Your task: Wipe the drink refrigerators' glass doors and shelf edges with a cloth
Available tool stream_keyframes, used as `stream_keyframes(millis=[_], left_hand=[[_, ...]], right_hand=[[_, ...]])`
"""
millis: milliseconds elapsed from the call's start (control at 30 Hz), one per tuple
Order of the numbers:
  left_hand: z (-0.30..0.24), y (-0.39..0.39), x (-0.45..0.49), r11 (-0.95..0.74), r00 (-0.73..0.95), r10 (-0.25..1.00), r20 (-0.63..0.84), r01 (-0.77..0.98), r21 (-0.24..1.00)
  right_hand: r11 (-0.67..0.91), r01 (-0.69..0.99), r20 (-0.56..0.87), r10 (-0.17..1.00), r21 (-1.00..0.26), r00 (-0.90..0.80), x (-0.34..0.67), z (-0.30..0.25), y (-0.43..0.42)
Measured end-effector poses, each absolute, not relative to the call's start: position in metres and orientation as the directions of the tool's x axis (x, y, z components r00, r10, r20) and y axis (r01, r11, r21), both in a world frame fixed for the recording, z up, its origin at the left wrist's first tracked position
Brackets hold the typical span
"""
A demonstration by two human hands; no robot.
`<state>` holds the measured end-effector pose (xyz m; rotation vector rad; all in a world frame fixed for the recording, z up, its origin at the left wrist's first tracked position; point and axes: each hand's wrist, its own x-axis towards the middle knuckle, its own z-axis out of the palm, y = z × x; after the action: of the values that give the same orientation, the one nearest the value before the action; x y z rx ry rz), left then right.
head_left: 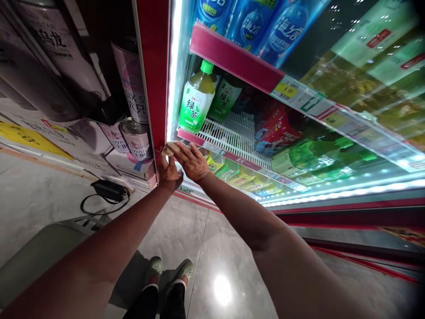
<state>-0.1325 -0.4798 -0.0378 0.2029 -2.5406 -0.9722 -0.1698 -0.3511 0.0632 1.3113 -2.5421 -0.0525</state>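
A small folded beige cloth (170,148), its exact kind hard to make out, lies against the red upright post at the edge of the lit drinks cooler. My left hand (170,172) is curled just below it, fingertips closed on its lower side. From the right, my right hand (194,163) reaches across with its fingers close together, their tips pressed on the same cloth; its palm side is hidden. Just above both hands, a green tea bottle (197,102) with a bright green cap stands upright at the left end of the shelf.
Blue bottles (249,29) fill the shelf above, behind a price strip (299,95). Green bottles (305,157) lie on the wire shelf (229,137). At left stand pink cans (136,137) on boxes. A black adapter (109,190) with a looped cable and a grey stool (36,261) are on the floor.
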Motion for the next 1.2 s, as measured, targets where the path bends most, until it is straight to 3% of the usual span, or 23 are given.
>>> stream_keyframes(millis=[200, 367, 533, 667, 833, 967, 1100, 1200], left_hand=[[-0.012, -0.469, -0.127, 0.804, -0.916, -0.178, 0.360, 0.076, 0.589], [-0.001, -0.465, -0.122, 0.850, -0.920, -0.100, 0.379, 0.119, 0.513], [-0.002, -0.456, -0.121, 0.870, -0.882, 0.001, 0.472, 0.233, 0.433], [-0.002, -0.447, -0.125, 0.868, -0.851, 0.089, 0.518, 0.321, 0.379], [-0.002, -0.439, -0.124, 0.874, -0.843, 0.086, 0.531, 0.319, 0.366], [-0.001, -0.424, -0.118, 0.870, -0.814, 0.102, 0.572, 0.352, 0.345], [-0.002, -0.407, -0.115, 0.856, -0.802, 0.168, 0.573, 0.407, 0.319], [-0.004, -0.399, -0.112, 0.842, -0.800, 0.191, 0.568, 0.431, 0.324]], right_hand=[[0.632, -0.747, 0.388, -0.753, 0.205, -0.531, -0.166, 0.055, -0.301], [0.549, -0.806, 0.398, -0.805, 0.220, -0.440, -0.161, 0.033, -0.275], [0.635, -0.757, 0.460, -0.724, 0.152, -0.514, -0.157, 0.036, -0.251], [0.633, -0.752, 0.466, -0.730, 0.185, -0.500, -0.145, 0.024, -0.229], [0.628, -0.752, 0.419, -0.748, 0.199, -0.514, -0.134, 0.030, -0.206], [0.691, -0.678, 0.509, -0.689, 0.250, -0.515, -0.130, 0.035, -0.185], [0.637, -0.691, 0.540, -0.735, 0.342, -0.411, -0.123, 0.022, -0.161], [0.627, -0.718, 0.482, -0.751, 0.303, -0.452, -0.120, 0.021, -0.146]])
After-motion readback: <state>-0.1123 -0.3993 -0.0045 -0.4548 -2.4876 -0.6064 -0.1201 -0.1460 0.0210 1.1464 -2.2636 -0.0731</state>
